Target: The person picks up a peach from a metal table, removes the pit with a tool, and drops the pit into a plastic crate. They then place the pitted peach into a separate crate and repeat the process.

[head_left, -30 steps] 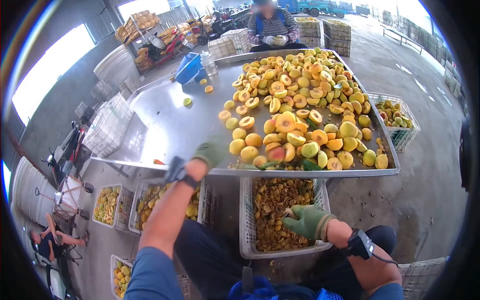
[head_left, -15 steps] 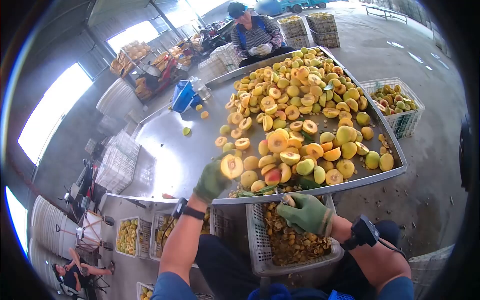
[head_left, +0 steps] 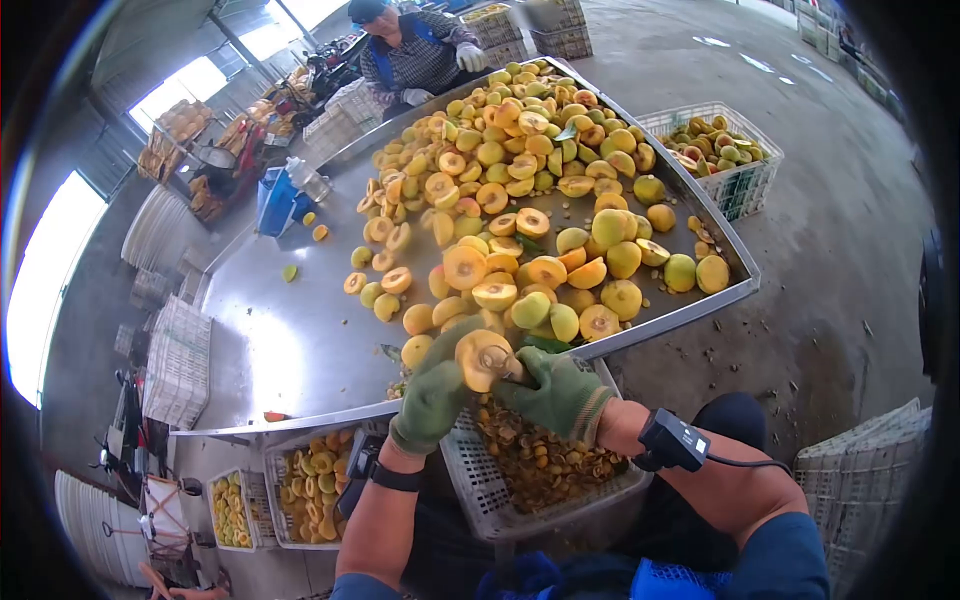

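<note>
My left hand point(head_left: 432, 385), in a green glove, grips a halved yellow peach point(head_left: 482, 360) with its cut face turned up. From the right, my right hand point(head_left: 556, 393), also gloved in green, is closed around a small tool whose looped metal end touches the middle of the fruit; its handle is mostly hidden by the fingers. Both hands are over the near edge of a metal table point(head_left: 330, 300), which bears a large heap of whole and halved peaches point(head_left: 510, 150). Under my hands stands a crate point(head_left: 475, 490) holding pits and scraps.
Across the table sits a person point(head_left: 410, 50) in white gloves. A blue container point(head_left: 277, 205) lies at the table's left side. A crate of peaches point(head_left: 745, 180) stands beyond the right edge. More filled crates point(head_left: 262, 505) are at the lower left.
My hands have come together over the crate, bringing the tool to the peach half. The view has shifted, so the table appears further left. The person opposite has moved their hands apart.
</note>
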### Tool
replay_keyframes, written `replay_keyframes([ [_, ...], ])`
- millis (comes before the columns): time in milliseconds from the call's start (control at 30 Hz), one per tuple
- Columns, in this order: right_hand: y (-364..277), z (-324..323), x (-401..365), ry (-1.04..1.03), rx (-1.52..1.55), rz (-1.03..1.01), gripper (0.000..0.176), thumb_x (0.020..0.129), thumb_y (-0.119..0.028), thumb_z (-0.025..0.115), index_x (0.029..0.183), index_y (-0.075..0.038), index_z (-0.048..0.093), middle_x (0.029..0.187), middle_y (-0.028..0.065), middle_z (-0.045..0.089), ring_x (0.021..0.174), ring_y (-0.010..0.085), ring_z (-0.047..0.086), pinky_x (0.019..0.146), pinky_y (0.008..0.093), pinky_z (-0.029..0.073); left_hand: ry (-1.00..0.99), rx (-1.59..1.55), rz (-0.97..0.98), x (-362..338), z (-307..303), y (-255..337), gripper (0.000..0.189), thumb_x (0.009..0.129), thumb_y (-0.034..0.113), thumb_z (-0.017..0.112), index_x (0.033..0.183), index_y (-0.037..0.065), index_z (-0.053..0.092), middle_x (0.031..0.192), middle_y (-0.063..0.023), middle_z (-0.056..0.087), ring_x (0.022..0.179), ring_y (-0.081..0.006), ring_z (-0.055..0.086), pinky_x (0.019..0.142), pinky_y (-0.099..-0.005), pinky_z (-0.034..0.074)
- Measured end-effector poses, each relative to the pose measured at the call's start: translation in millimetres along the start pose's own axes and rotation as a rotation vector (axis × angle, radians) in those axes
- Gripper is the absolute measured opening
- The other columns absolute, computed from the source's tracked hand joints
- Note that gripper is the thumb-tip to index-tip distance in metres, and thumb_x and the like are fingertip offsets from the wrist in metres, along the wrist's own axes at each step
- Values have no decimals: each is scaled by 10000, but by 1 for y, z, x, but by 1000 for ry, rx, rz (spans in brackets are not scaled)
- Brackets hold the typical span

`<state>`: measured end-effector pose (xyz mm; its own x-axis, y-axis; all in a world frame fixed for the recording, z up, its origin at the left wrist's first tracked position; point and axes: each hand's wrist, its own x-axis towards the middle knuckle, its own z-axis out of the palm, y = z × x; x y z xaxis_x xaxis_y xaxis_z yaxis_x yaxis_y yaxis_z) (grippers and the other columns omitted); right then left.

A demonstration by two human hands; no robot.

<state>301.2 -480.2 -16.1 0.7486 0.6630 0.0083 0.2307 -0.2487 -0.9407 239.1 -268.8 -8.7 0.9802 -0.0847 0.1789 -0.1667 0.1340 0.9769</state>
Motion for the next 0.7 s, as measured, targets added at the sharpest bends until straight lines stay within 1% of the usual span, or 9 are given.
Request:
replay_keyframes([
  [33,3,0,0,49,-114,-83,346,951,-368,676,1005,-28,637,896,181,705,856,371,700,747,446,538,49,276,49,1,3,-6,572,1061,412,539,1424,-28,491,1296,-105,638,1185,-214,633,1010,-345,530],
  [100,7,0,3,107,-247,-182,332,944,-366,685,977,-41,629,897,185,697,854,398,685,737,462,535,92,36,-132,-2,2,-13,477,1076,301,493,1404,-45,507,1294,-124,633,1174,-213,626,1017,-344,509],
  [200,8,1,6,134,-293,-212,301,939,-347,686,952,-53,621,895,189,689,854,416,673,728,485,529,89,227,-167,-3,1,-11,420,1094,261,431,1369,-35,543,1224,-126,663,1087,-213,658,952,-343,541],
  [300,2,3,4,161,-316,-217,268,945,-320,669,943,-57,620,879,195,690,836,415,677,716,500,528,139,90,-246,-5,-2,-1,429,1092,279,422,1382,-14,542,1216,-129,669,1087,-218,667,937,-349,556],
  [367,-1,7,2,180,-321,-217,263,949,-320,658,948,-59,624,863,196,691,822,421,676,710,508,530,180,5,-202,-8,7,2,454,1090,305,422,1410,-1,524,1217,-135,670,1099,-225,670,941,-356,560],
  [467,2,13,-2,168,-359,-226,257,947,-318,648,963,-61,631,848,197,693,804,427,676,699,511,533,281,-255,-226,-7,14,0,518,1081,355,442,1459,2,475,1236,-144,665,1115,-234,670,961,-365,556],
  [567,-6,10,-5,86,-358,-199,267,940,-319,650,987,-56,640,865,199,697,828,423,679,716,509,535,290,-172,-174,-10,17,-6,558,1084,373,429,1493,-6,428,1262,-148,657,1121,-239,669,991,-369,541],
  [667,-19,6,-10,40,-368,-182,279,935,-320,654,1023,-55,650,895,207,702,860,416,683,742,506,536,329,-186,-148,-12,22,-7,553,1065,390,480,1454,-2,477,1260,-156,657,1121,-247,670,984,-374,558],
  [700,-19,5,-10,24,-350,-172,285,935,-324,653,1028,-55,654,906,210,704,869,416,684,751,504,536,301,-31,-91,-13,18,-13,542,1073,387,465,1447,-4,482,1257,-151,656,1116,-240,667,974,-370,559],
])
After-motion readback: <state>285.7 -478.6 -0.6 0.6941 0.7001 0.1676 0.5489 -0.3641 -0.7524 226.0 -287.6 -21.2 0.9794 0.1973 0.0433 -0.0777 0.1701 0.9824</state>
